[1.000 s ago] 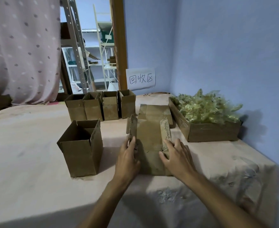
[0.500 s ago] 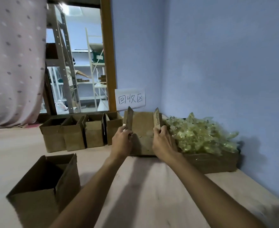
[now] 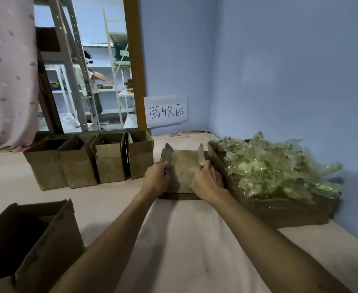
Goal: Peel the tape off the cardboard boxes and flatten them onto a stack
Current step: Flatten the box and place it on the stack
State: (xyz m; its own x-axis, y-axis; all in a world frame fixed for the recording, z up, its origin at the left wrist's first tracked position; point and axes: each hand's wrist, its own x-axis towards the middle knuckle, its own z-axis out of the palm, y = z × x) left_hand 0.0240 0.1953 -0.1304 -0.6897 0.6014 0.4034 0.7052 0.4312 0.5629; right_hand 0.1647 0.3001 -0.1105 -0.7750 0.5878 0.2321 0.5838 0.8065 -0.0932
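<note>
Carried away from the near part of the table since a second ago, the flattened box (image 3: 183, 170) now sits at the far side on the stack (image 3: 180, 196) of flat cardboard, lower than half a second ago. Whether it rests fully on the stack cannot be told from this angle.

The left hand (image 3: 157, 180) grips its left edge with fingers curled in at the foot of the left flap (image 3: 167, 154). The right hand (image 3: 207, 182) grips the right edge the same way below the right flap (image 3: 200, 154). Both flaps stand upright.

Just to the right, touching or nearly so, is a cardboard tray (image 3: 287, 210) heaped with crumpled clear tape (image 3: 275, 166). To the left stand four open boxes (image 3: 102, 163) in a row. Another open box (image 3: 32, 235) stands nearer, at the lower left, on the pink tablecloth (image 3: 195, 240).

Behind the stack a paper sign (image 3: 165, 112) with handwritten characters hangs on the blue wall (image 3: 279, 70). Through the doorway a person (image 3: 91, 81) stands at some shelves, and a dotted curtain (image 3: 7, 70) hangs at far left.
</note>
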